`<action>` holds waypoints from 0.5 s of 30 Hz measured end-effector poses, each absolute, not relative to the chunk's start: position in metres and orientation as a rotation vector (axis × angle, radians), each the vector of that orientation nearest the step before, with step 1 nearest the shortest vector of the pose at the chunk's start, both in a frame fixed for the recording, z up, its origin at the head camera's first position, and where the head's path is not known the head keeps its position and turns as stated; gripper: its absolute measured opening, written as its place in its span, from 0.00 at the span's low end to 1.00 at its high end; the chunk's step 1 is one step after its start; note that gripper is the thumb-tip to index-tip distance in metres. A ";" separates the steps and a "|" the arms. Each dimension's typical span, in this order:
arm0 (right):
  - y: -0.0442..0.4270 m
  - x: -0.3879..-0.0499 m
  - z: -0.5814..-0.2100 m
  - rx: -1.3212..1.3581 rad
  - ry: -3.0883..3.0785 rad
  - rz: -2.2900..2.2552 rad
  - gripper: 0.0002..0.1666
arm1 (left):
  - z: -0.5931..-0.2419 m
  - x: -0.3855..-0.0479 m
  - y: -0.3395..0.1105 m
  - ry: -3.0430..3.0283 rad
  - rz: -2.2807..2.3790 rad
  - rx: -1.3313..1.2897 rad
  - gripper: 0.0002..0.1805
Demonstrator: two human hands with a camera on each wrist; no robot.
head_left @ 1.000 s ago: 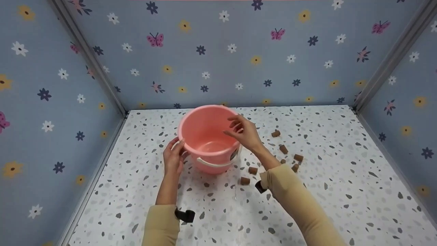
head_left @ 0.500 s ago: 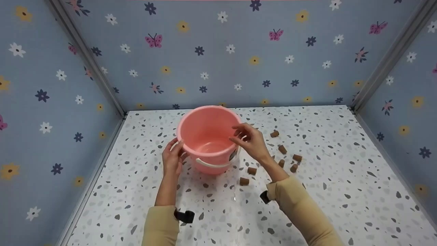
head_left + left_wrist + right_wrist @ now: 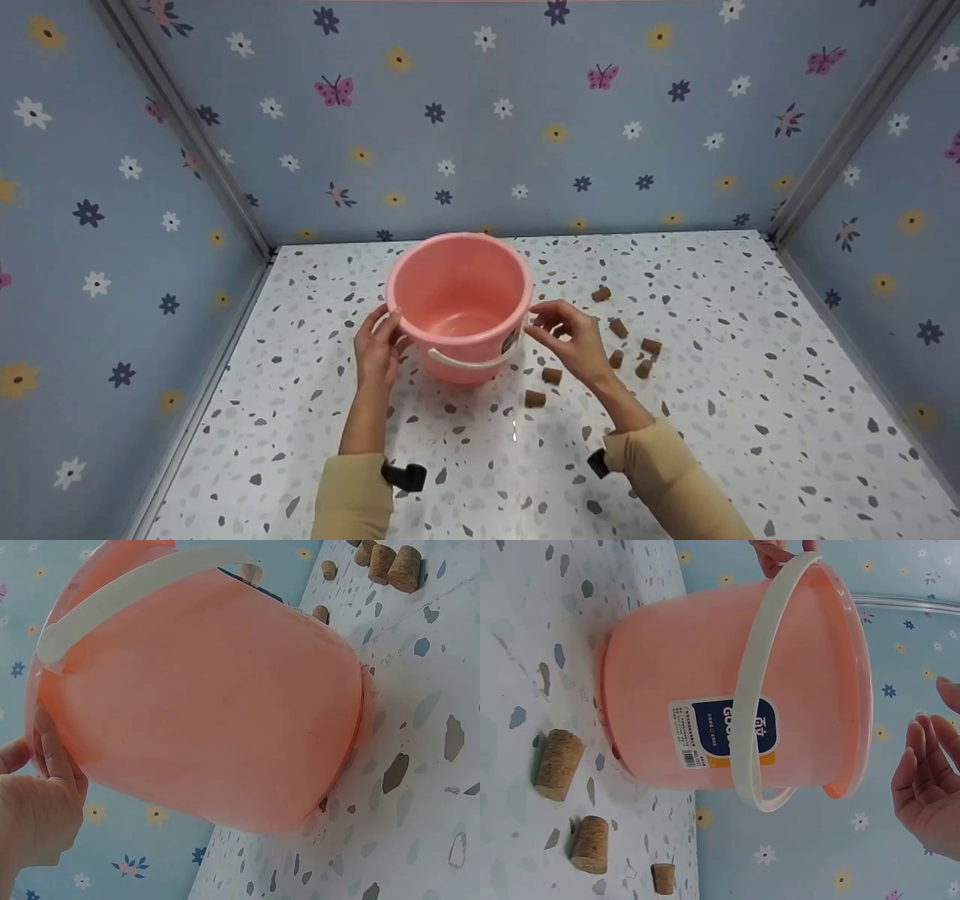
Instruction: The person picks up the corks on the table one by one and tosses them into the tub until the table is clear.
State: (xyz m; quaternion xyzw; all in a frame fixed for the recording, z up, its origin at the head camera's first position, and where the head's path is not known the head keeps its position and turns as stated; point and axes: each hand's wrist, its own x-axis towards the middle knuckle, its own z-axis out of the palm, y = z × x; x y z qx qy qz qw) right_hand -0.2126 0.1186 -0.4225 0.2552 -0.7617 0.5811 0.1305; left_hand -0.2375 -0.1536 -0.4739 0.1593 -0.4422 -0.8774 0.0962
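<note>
A pink plastic bucket (image 3: 461, 262) stands upright on the speckled table; its bare inner bottom shows. My left hand (image 3: 375, 352) holds the rim on the left side, its fingers tucked under the lip in the left wrist view. Just outside the right edge of the bucket is my right hand (image 3: 576, 346), fingers loosely bent, thumb apart, nothing held. The white handle (image 3: 751, 682) hangs down against the outer wall, crossing a blue and white label (image 3: 718, 731). Several brown corks lie scattered to the right, one cork (image 3: 552, 375) close to the bucket.
Farther right lie a cork (image 3: 651, 346) and another cork (image 3: 601, 293) toward the back. The white terrazzo-patterned table (image 3: 720, 315) meets a blue flowered back wall (image 3: 480, 150). Similar panels with grey corner posts rise at both sides.
My right hand has drawn back from over the bucket's right rim, moving right and toward me to outside it. The left hand keeps its hold on the rim; the bucket stays put.
</note>
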 end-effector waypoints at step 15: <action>0.140 -0.201 -0.468 0.564 -2.330 1.642 0.11 | -0.492 -0.245 -0.155 -1.284 -2.569 0.326 0.25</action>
